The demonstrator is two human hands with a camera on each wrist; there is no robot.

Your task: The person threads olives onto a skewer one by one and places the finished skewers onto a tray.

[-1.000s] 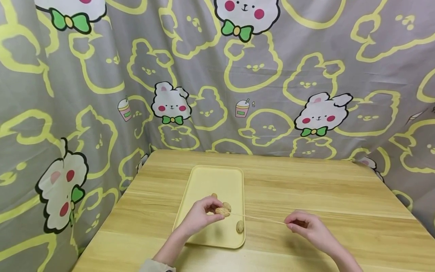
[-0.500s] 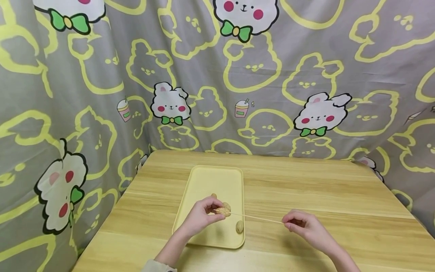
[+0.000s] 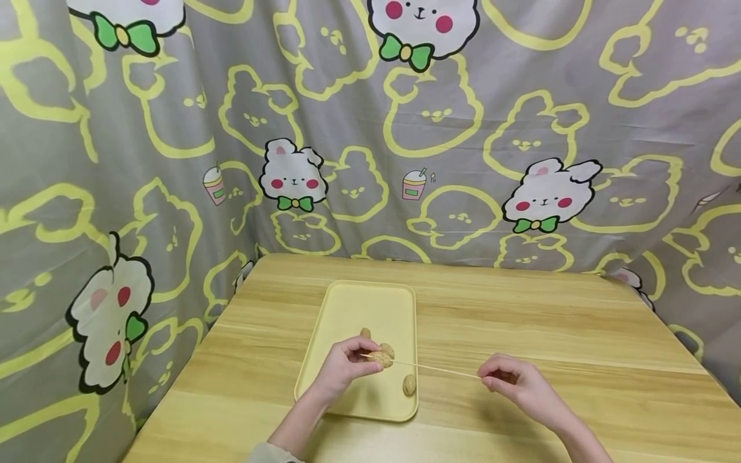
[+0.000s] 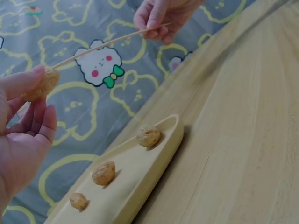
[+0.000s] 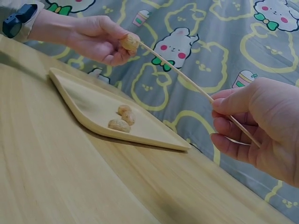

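Observation:
Above the tray, my left hand (image 3: 341, 370) pinches a tan, wrinkled, ball-like food piece (image 3: 381, 359) between thumb and fingers. A thin wooden skewer (image 3: 437, 368) runs through it, and its tip pokes out on the left side. The skewer's other end is pinched by my right hand (image 3: 518, 384), right of the tray; in the right wrist view its rear end (image 5: 245, 132) lies along the palm. Three similar pieces rest on the pale yellow tray (image 3: 370, 302): one by the right rim (image 3: 409, 385), one behind the held piece (image 3: 388, 351), one farther back (image 3: 365, 333).
The tray lies left of centre on a wood-grain table (image 3: 521, 308). A grey curtain (image 3: 359, 116) with cartoon animals hangs behind and along the sides. A dark wristband (image 5: 17, 21) shows on the left wrist in the right wrist view.
The skewer has gone farther left through the held piece, and its tip now shows beyond it. My right hand has shifted slightly left. The pieces on the tray have not moved.

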